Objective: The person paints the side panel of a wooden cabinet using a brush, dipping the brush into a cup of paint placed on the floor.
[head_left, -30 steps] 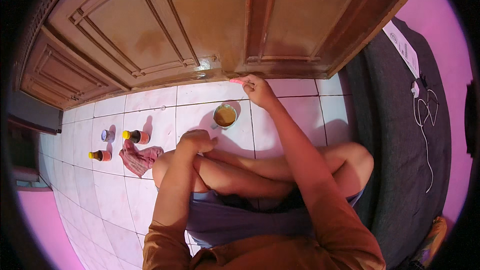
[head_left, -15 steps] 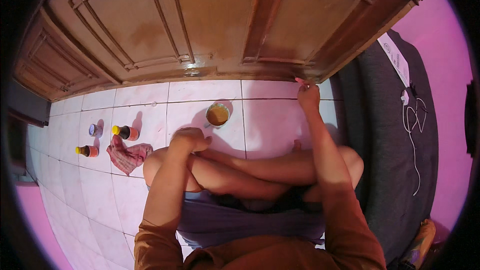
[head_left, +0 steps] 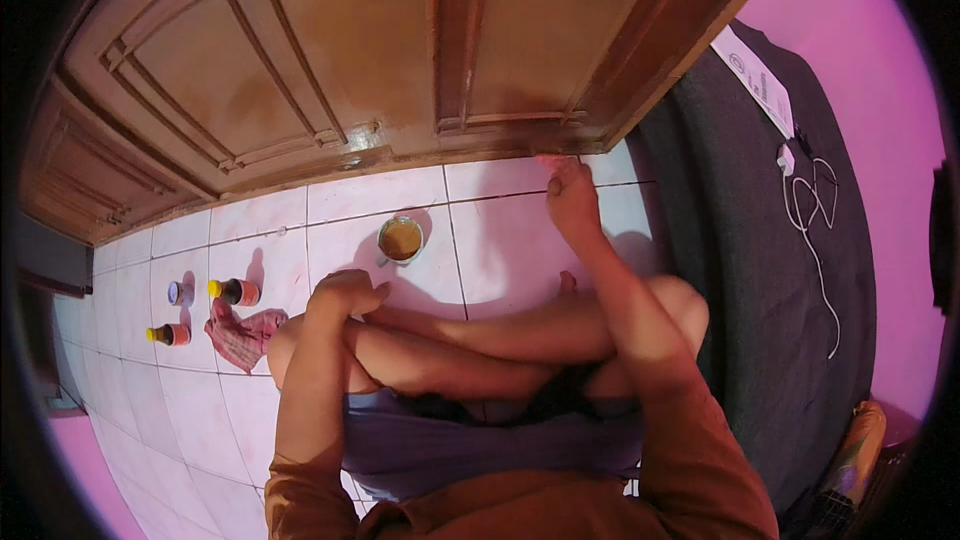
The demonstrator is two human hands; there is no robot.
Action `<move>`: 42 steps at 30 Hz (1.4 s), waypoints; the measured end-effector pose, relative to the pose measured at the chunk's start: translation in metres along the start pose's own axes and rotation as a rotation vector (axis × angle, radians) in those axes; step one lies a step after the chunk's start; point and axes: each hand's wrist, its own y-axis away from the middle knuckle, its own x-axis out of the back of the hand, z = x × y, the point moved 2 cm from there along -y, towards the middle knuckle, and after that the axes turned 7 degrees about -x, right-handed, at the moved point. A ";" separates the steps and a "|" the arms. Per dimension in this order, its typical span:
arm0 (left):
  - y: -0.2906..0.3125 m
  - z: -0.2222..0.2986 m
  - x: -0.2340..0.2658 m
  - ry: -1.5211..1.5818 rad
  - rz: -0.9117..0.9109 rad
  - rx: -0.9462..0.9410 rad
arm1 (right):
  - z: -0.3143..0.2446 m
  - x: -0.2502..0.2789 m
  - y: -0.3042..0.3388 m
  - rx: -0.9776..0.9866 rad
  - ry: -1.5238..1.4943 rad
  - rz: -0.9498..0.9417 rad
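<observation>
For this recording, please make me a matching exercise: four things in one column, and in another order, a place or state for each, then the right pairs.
Things:
1. Right hand
2. Cup of brown liquid
3. Crumpled cloth
4. White cable

Places or states:
A. Lying on the dark grey padded surface
B. Beside the yellow-capped bottles
C. Holding a small pink thing near the lower edge of the cabinet
D. Standing on the tiles, in front of the crossed legs

Pairs: 1-C, 2-D, 3-B, 4-A
</observation>
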 end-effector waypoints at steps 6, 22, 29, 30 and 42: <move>-0.007 -0.005 -0.006 -0.047 -0.032 -0.028 | -0.009 -0.011 -0.009 -0.012 -0.092 -0.034; -0.002 -0.001 -0.003 -0.035 0.005 -0.034 | -0.045 0.005 0.008 -0.186 -0.122 -0.041; -0.008 -0.007 -0.004 -0.037 -0.036 -0.031 | -0.036 -0.022 -0.001 -0.133 -0.108 -0.143; -0.007 -0.007 -0.006 -0.041 -0.037 -0.031 | -0.040 -0.019 0.001 -0.086 -0.148 -0.058; -0.004 -0.013 -0.010 -0.052 -0.006 -0.047 | -0.065 -0.018 0.010 -0.053 -0.169 -0.079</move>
